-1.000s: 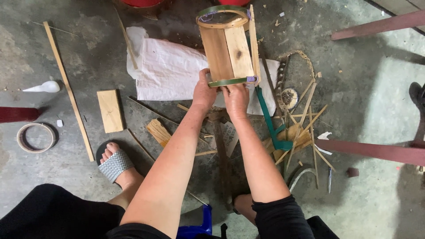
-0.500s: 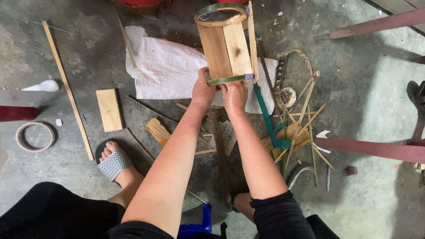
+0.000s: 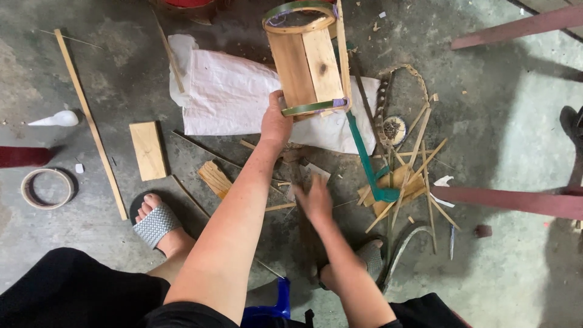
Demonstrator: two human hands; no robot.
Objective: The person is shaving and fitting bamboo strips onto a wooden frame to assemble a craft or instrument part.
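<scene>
My left hand (image 3: 274, 121) grips the near rim of a small wooden bucket (image 3: 308, 58), made of upright staves held by a green hoop at each end, tilted away from me above the floor. A long thin stave sticks up along its right side. My right hand (image 3: 314, 199) is off the bucket, lower down and blurred, fingers spread, holding nothing, above wood scraps on the concrete floor (image 3: 91, 73).
A white woven sack (image 3: 231, 97) lies under the bucket. A green strap (image 3: 367, 164), bamboo strips (image 3: 419, 158), a flat wood block (image 3: 147, 150), a long slat (image 3: 88, 118), a tape-like ring (image 3: 47, 187), a blue stool (image 3: 267, 307) and red bars (image 3: 516, 200) surround my sandalled feet.
My right hand has let go of the bucket and dropped toward the floor scraps. The left hand alone holds the bucket, which sits slightly higher in view.
</scene>
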